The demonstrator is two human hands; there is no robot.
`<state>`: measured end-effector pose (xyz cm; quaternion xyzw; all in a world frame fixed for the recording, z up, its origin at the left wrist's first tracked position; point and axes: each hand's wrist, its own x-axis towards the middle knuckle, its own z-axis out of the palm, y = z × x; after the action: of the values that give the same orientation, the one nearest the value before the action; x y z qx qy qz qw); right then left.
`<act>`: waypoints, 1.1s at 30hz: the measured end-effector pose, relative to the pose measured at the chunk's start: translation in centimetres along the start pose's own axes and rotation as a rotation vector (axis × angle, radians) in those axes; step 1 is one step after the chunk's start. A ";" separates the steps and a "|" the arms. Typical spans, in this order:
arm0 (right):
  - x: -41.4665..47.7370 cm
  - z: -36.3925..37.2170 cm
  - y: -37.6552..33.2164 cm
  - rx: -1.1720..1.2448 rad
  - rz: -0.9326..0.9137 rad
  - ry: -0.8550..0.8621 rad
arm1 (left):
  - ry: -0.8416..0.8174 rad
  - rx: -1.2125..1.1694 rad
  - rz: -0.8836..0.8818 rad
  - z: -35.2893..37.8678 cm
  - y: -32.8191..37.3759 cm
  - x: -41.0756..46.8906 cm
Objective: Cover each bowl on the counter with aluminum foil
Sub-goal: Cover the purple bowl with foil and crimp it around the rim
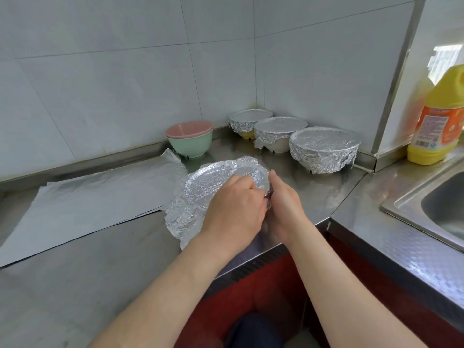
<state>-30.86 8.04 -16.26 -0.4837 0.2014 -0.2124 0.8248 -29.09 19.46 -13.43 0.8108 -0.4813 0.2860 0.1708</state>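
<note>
Head view: a round bowl draped in crumpled silver aluminum foil (221, 182) sits on the stainless steel counter (125, 247), near its front edge, mid-frame. The foil is pressed flat over the top and moulded along the far rim. On the near-left side it flares loose onto the counter. The left hand (233, 209) lies over the bowl's near-right rim, fingers curled down and gripping the foil at the edge. The right hand (285, 204) is just beside it, clasped round the bowl's right side, thumb up along the rim, fingers tucked under the foil and mostly hidden. Back right, in the wall corner, three foil-covered bowls (324, 146) stand close together in a diagonal row, foil crimped down their sides. Back centre, a pink bowl (188, 128) nests in a pale green bowl (190, 145), both bare, by the wall. To the left, flat sheets of aluminum foil (95, 197) lie stacked on the counter, their right end just beside the bowl's loose foil. At the right edge a yellow plastic bottle with an orange label (438, 121) stands behind the steel sink basin (444, 204). A white tiled wall (100, 71) runs behind.
</note>
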 end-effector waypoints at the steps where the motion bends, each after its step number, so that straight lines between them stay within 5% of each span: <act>1: 0.4 -0.1 -0.1 -0.080 -0.021 0.031 | 0.001 0.009 -0.008 -0.1 -0.1 -0.1; 6: 1.5 -1.0 -3.1 -0.789 -0.348 0.232 | -0.006 -0.031 -0.051 -0.6 -0.6 -0.4; 13: 3.7 0.7 -5.8 -1.421 -0.374 0.173 | -0.041 -0.045 -0.034 -0.3 0.3 0.6; 19: 4.3 1.4 -6.8 -1.664 -0.407 0.054 | -0.328 -0.109 -0.104 -2.4 0.7 3.3; 24: 5.3 1.2 -8.0 -1.763 -0.438 -0.049 | -0.336 -0.216 -0.264 -4.3 -4.9 8.3; 33: 5.7 0.4 -9.1 -1.658 -0.414 -0.136 | -0.376 -0.236 -0.239 1.4 -7.7 10.1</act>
<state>-27.41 1.17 -8.76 -0.9693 0.1493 -0.1132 0.1595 -18.13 15.53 -8.19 0.8753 -0.4353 0.0497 0.2047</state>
